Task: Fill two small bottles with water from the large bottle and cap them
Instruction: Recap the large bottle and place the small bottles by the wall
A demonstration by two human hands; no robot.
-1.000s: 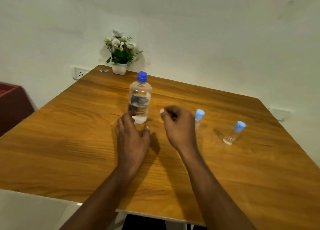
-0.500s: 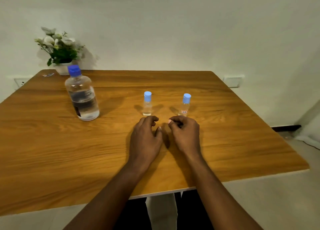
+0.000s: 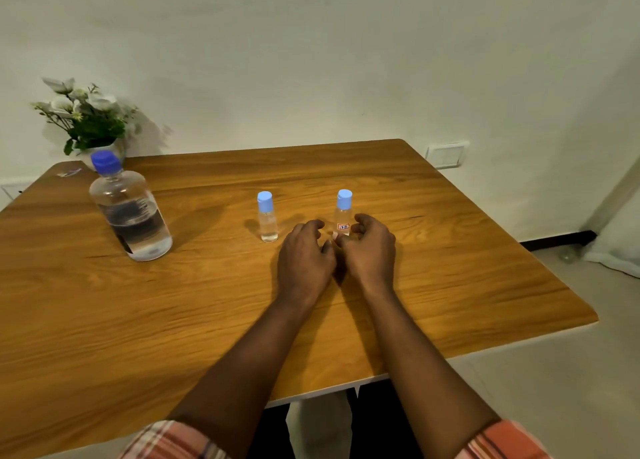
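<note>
Wooden table (image 3: 450,250) against a pale wall (image 3: 311,60). Both forearms reach in from the bottom edge, with plaid sleeves (image 3: 166,438) pushed up near the elbows.

Left hand (image 3: 304,257) rests on the tabletop near the centre, fingers loosely curled, holding nothing. It sits between the two small bottles and a bit nearer the camera, clear of both.

Right hand (image 3: 369,250) is just beside the left hand, thumbs nearly meeting. Its fingers (image 3: 360,223) curl in right next to the lower part of the right small bottle (image 3: 343,212) and the thumb covers the bottle's base. It may be touching the bottle, but I cannot tell whether it grips it or only rests alongside.

Right small bottle stands upright, clear, light blue cap (image 3: 344,198) on, with a small red-bordered label (image 3: 343,227) low on the body. Left small bottle (image 3: 267,221) also stands upright, clear, light blue cap on, apart from both hands. The fill level of the small bottles is not readable.

Large bottle (image 3: 130,216) is well apart at the left of the table, with a darker blue cap (image 3: 104,160), a dark label band and water visible inside. It looks tilted in this wide-angle view.

A white pot of flowers (image 3: 86,119) sits at the far left corner behind the large bottle. There is a wall socket plate (image 3: 446,153) beyond the right far corner
</note>
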